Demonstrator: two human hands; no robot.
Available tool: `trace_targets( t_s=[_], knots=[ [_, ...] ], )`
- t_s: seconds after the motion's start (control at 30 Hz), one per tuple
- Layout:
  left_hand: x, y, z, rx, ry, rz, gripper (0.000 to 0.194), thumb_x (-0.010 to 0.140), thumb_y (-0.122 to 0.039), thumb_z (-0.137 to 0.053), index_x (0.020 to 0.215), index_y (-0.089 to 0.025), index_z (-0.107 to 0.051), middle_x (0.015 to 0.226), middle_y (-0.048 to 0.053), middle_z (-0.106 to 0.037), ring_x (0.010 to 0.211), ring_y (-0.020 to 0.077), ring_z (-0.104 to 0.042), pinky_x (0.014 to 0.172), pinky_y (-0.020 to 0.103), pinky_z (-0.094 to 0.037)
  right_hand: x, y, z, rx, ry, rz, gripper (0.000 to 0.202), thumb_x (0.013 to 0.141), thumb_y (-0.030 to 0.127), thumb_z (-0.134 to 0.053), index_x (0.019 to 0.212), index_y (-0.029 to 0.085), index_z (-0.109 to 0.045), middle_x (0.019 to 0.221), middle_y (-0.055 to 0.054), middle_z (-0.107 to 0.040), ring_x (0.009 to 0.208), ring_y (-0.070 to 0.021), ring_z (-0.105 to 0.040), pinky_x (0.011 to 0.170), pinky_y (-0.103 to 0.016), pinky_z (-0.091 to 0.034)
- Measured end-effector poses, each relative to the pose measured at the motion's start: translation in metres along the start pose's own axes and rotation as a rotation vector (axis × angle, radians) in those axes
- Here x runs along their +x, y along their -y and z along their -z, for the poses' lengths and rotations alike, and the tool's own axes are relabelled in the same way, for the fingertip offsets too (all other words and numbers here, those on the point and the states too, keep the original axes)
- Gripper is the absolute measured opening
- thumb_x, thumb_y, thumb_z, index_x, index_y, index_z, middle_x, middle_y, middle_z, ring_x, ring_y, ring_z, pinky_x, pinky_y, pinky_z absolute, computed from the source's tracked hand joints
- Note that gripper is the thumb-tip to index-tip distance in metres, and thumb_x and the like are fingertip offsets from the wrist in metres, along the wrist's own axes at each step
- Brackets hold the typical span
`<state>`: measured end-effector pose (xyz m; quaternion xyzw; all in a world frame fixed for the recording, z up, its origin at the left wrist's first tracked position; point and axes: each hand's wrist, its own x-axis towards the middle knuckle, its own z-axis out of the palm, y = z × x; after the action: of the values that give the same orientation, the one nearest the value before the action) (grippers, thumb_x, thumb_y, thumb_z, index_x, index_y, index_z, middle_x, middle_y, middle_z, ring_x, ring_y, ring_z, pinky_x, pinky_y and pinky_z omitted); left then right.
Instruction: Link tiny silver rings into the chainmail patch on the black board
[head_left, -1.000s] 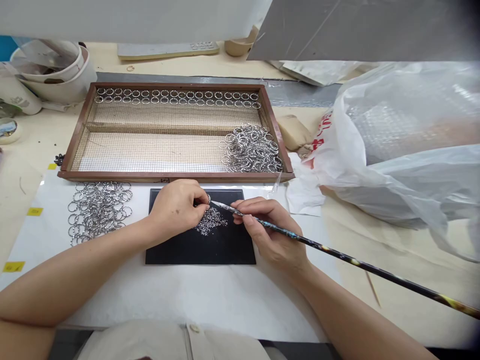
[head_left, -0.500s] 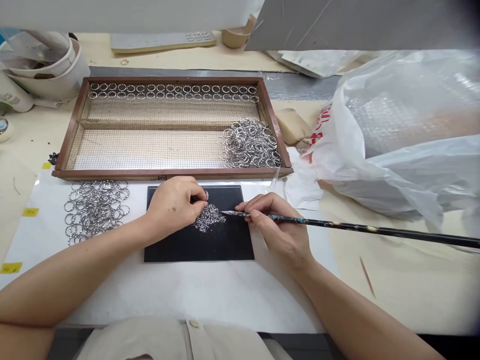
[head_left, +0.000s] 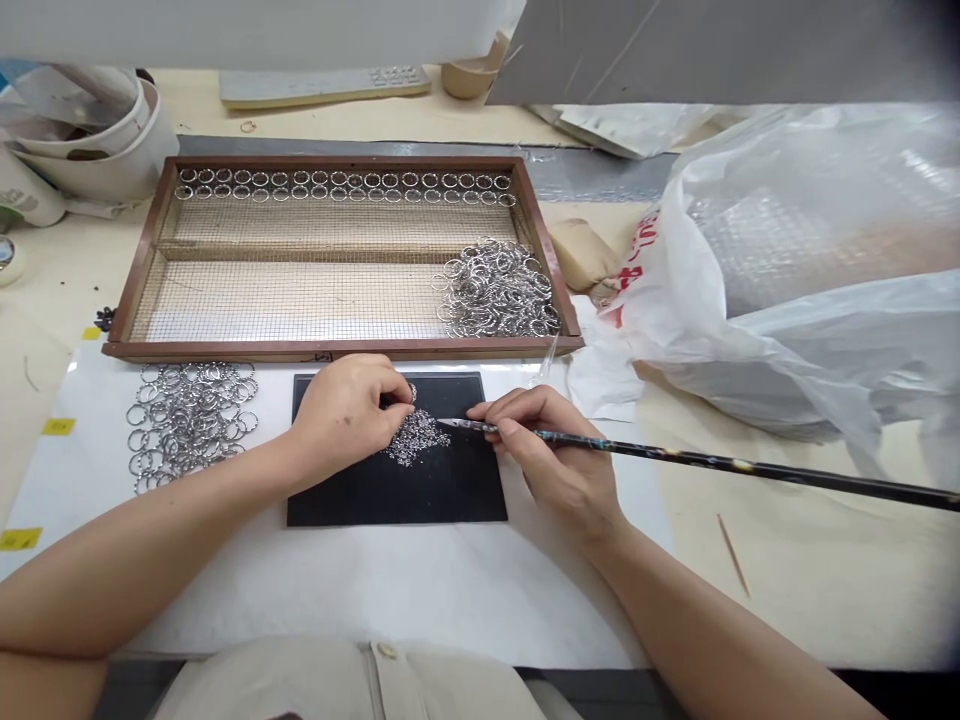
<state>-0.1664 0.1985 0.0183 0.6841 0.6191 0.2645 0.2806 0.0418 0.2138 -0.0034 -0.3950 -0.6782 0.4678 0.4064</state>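
Small ring (head_left: 413, 392), partly hidden by the fingertips, in the grip of the left hand (head_left: 349, 412); thumb and forefinger are pinched closed on it. Pile of tiny shiny beads (head_left: 411, 440), directly beside and below this grip, heaped on a black board (head_left: 397, 500). Long slender tool (head_left: 675, 457), dark and patterned, in the grip of the right hand (head_left: 559, 460); thumb and fingers are closed around it near its pale pointed tip, which lies at the right edge of the beads. Whether the tip touches them cannot be told. Loose heap of rings (head_left: 191, 415), left of the left grip, on white paper (head_left: 360, 590). Wood-framed mesh tray (head_left: 300, 349), beyond both grips, with two rows of rings (head_left: 345, 188) along its far side and a tangled pile of rings (head_left: 499, 290) in its near right corner. A dark handwritten mark on the near frame is not legible. Yellow labels (head_left: 58, 427), far left of the left grip along the paper edge; their dark writing is too small to read. White plastic bag (head_left: 694, 300), beyond and right of the right grip, with red characters, folded and partly unreadable. Thin wooden stick (head_left: 733, 556), right of the right grip, on the tabletop (head_left: 810, 570).
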Motion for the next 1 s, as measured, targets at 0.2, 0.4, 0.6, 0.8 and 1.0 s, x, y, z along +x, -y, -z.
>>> trace_targets(
  t_s=[0.2,0.4,0.6,0.8,1.0],
  knots=[
    [0.0001,0.0009,-0.0002,-0.009,0.007,-0.006,0.012,0.073,-0.012,-0.063,0.064,-0.019,-0.068,0.072,-0.001,-0.066,0.069,0.0120,-0.058,0.059,0.025,-0.042,0.0020,0.0023,-0.0063,0.063,-0.015,0.069,0.007,0.086,0.018,-0.055,0.082,0.022,-0.059,0.075,-0.002,-0.062,0.079,-0.0181,-0.066,0.061,-0.031,-0.055],
    [-0.0007,0.0017,-0.0012,-0.007,0.001,-0.018,0.011,0.073,-0.013,-0.062,0.064,-0.019,-0.068,0.072,-0.001,-0.066,0.071,0.0130,-0.059,0.061,0.026,-0.042,0.0008,0.0014,-0.0078,0.064,0.016,0.105,0.005,0.088,0.020,-0.055,0.088,0.023,-0.060,0.080,-0.003,-0.063,0.078,-0.0179,-0.066,0.062,-0.033,-0.057],
    [-0.0007,0.0008,-0.0015,-0.010,-0.001,-0.018,0.011,0.073,-0.014,-0.062,0.065,-0.019,-0.068,0.072,0.000,-0.066,0.071,0.0134,-0.059,0.061,0.026,-0.043,0.0026,0.0035,-0.0087,0.022,0.032,0.122,0.005,0.088,0.023,-0.055,0.086,0.023,-0.059,0.077,-0.003,-0.064,0.079,-0.0189,-0.066,0.064,-0.035,-0.058],
    [-0.0006,0.0011,-0.0015,-0.008,0.001,-0.014,0.011,0.073,-0.013,-0.063,0.065,-0.019,-0.068,0.072,-0.001,-0.066,0.071,0.0131,-0.059,0.060,0.026,-0.042,0.0025,0.0014,-0.0090,0.013,0.030,0.143,0.005,0.088,0.020,-0.055,0.087,0.023,-0.060,0.077,-0.003,-0.064,0.086,-0.0194,-0.066,0.067,-0.034,-0.057],
    [-0.0007,0.0017,-0.0017,-0.004,-0.001,-0.013,0.010,0.073,-0.014,-0.063,0.066,-0.019,-0.069,0.073,-0.001,-0.066,0.071,0.0129,-0.059,0.061,0.026,-0.042,0.0018,0.0010,-0.0091,0.002,0.037,0.137,0.005,0.088,0.019,-0.055,0.088,0.022,-0.058,0.080,-0.004,-0.063,0.087,-0.0190,-0.065,0.066,-0.034,-0.058]
  ],
)
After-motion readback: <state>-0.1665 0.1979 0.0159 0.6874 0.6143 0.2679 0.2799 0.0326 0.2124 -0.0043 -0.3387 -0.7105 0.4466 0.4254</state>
